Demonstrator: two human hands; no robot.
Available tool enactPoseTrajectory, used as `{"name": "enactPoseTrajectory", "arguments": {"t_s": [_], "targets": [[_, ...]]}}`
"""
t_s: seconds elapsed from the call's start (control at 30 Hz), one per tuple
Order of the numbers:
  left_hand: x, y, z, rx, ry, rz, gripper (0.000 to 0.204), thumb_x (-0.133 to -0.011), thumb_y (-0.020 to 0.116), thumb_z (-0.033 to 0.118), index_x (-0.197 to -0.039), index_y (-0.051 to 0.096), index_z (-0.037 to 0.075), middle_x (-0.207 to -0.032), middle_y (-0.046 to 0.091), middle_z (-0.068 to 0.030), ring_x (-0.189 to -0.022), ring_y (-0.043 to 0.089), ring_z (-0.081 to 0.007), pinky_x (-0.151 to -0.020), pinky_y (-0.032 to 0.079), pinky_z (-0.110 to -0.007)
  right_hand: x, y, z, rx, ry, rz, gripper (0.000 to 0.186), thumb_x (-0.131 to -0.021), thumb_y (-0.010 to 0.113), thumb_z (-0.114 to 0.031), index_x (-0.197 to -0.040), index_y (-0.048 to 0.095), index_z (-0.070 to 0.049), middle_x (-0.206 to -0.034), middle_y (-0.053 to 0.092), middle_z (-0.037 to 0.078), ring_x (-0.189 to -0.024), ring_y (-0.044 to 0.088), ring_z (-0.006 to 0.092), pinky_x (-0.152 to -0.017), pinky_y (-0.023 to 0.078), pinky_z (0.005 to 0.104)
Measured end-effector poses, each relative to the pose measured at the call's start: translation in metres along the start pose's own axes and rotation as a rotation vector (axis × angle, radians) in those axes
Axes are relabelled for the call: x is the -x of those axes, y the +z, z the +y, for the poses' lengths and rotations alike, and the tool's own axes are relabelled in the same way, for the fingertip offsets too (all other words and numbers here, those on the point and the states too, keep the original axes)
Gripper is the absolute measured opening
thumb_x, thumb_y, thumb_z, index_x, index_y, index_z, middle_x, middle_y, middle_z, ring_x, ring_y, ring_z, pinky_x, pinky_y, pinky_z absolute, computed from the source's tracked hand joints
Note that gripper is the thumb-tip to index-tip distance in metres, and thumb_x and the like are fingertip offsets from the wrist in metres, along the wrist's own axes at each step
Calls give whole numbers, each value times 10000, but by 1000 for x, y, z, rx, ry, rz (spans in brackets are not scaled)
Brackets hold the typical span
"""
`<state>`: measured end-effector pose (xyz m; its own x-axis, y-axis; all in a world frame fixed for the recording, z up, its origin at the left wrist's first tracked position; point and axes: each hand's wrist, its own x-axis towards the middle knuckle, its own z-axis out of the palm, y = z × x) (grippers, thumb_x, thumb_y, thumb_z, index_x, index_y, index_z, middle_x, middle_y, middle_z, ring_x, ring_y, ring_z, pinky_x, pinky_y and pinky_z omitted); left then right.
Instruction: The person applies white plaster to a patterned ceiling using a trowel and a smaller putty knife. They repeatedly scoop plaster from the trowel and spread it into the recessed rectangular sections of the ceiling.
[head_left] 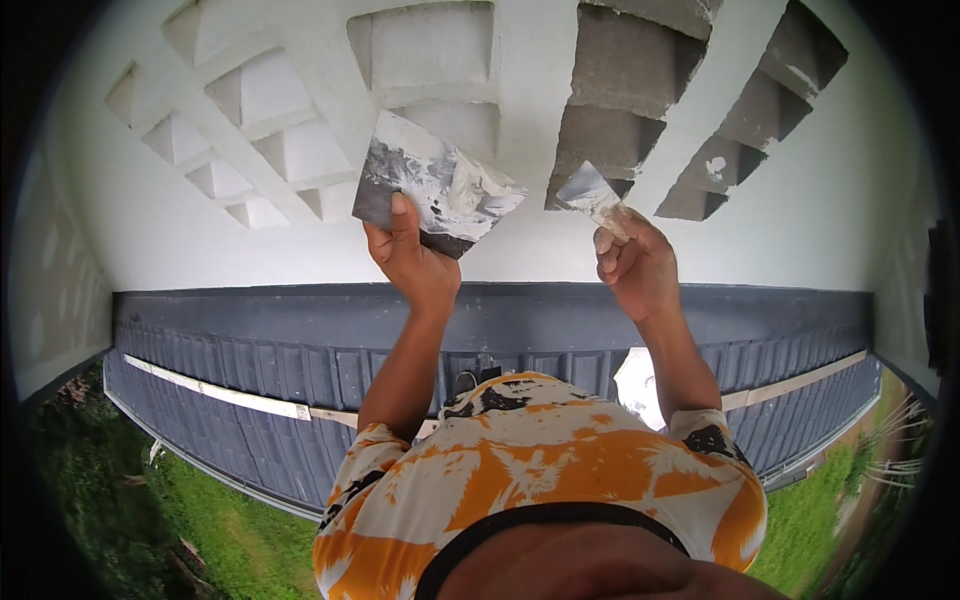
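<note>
My left hand [418,262] grips a dark square board [374,188] by its lower edge, thumb on top. White filler paste is smeared over the board, with a thicker lump [468,187] toward its right side. To the right, my right hand [642,268] is closed around a small putty knife [588,187], its blade pointing up and left and its lower part coated in paste. Both tools are held in front of a pale wall [530,90] with rows of recesses. Recesses on the left look white; those at the right [607,135] are bare grey.
Below the wall runs a dark grey tiled roof [250,370], with a wooden batten [220,393] lying across it. A white object [638,385], partly hidden by my right arm, is on the roof. Past the roof's edge lies green grass [240,525]. Side walls [60,270] close in left and right.
</note>
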<state>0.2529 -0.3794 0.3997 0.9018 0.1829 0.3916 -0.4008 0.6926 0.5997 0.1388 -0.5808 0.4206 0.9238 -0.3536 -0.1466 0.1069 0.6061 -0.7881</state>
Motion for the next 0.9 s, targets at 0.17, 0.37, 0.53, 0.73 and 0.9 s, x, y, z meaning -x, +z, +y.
{"name": "enactPoseTrajectory", "arguments": {"t_s": [0.17, 0.37, 0.53, 0.73, 0.9], "targets": [[16, 1, -12, 118, 262, -146, 183, -945, 643, 136, -1040, 578, -6, -990, 632, -36, -898, 556, -88, -904, 472, -297, 27, 18, 12, -178, 308, -239, 169, -912, 587, -170, -1000, 575, -26, -727, 645, 45, -542, 564, 83, -478, 430, 241], [21, -12, -22, -119, 434, -324, 327, -953, 632, 259, -1054, 610, -52, -997, 669, -181, -912, 638, -226, -838, 531, -364, 31, 31, 7, -452, 400, -217, 96, -936, 553, -132, -965, 555, -40, -715, 621, 29, -535, 527, 65, -475, 408, 217], [13, -12, -23, 15, 424, -509, 258, -968, 607, 199, -1088, 610, -29, -1075, 674, -160, -1014, 624, -287, -892, 518, -404, 31, 25, -2, -504, 399, -330, 93, -949, 539, -124, -962, 546, -32, -698, 587, 18, -493, 454, 61, -455, 369, 201], [7, -13, -18, -228, 556, -608, 262, -953, 610, 215, -1081, 634, -12, -982, 695, -248, -914, 663, -378, -803, 546, -431, 26, 21, -9, -370, 322, -289, 129, -946, 537, -121, -1017, 546, -13, -673, 579, 31, -436, 407, 71, -418, 350, 215], [-1, -20, -16, -294, 582, -584, 243, -947, 623, 222, -1033, 649, -4, -930, 710, -234, -890, 688, -364, -745, 563, -402, 20, 19, -21, -202, 90, -281, 204, -923, 562, -120, -1081, 569, 9, -653, 561, 39, -425, 397, 84, -392, 334, 223]]}}
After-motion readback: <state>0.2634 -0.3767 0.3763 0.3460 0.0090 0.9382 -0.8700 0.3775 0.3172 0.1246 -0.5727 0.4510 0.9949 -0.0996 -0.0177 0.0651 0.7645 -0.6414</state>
